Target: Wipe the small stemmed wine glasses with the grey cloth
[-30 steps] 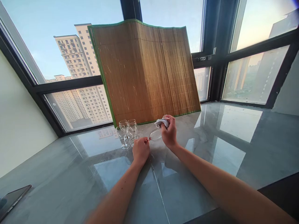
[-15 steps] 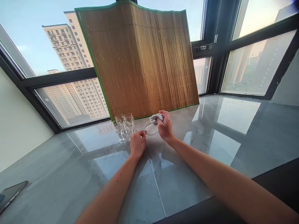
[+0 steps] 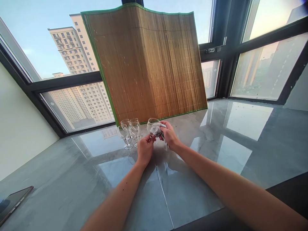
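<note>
My left hand [image 3: 145,149] is closed round the stem of a clear wine glass [image 3: 153,125], which stands upright. My right hand [image 3: 169,135] is closed on a small white cloth [image 3: 160,129] pressed against the glass's bowl. Three more wine glasses [image 3: 129,131] stand in a cluster on the glossy grey table [image 3: 79,179], just left of my hands.
A bamboo mat [image 3: 149,62] with a green edge stands folded against the window behind the glasses. A dark phone [image 3: 13,202] lies at the table's near left edge. Dark window frames and a white wall at the left bound the table.
The glass was lying tilted on its side between my hands; now it is upright. The cloth has moved from over the rim down to the bowl's side.
</note>
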`<state>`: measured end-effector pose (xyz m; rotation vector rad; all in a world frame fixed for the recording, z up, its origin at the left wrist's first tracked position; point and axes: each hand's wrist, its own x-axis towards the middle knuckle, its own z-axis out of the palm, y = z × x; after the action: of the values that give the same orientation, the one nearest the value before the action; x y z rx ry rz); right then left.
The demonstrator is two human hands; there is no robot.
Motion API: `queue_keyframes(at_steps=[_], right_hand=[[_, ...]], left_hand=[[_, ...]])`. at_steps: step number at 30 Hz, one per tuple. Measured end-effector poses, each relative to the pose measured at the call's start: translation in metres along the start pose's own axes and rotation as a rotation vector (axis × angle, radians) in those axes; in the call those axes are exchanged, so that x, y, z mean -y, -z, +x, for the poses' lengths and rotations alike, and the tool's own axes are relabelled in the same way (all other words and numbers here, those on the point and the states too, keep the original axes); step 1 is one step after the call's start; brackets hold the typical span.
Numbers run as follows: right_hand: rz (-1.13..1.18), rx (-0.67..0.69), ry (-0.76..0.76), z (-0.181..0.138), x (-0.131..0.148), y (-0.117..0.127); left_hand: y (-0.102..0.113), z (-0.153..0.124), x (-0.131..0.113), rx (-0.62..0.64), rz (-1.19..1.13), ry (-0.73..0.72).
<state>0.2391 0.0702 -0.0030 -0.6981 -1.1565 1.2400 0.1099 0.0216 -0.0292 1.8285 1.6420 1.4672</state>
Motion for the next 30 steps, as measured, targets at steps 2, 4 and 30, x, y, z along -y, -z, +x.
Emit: queue_keyframes(at_steps=[2,4,30], right_hand=[[-0.020,-0.001,0.010,-0.002,0.003,-0.001],[-0.032,-0.008,0.019,-0.003,0.005,-0.001],[-0.293,0.009,0.303,-0.025,-0.009,-0.011]], left_hand=[[-0.001,-0.001,0.000,0.003,-0.024,0.002],[-0.001,-0.001,-0.001,0.014,-0.036,0.007],[-0.005,-0.001,0.006,-0.056,-0.226,0.107]])
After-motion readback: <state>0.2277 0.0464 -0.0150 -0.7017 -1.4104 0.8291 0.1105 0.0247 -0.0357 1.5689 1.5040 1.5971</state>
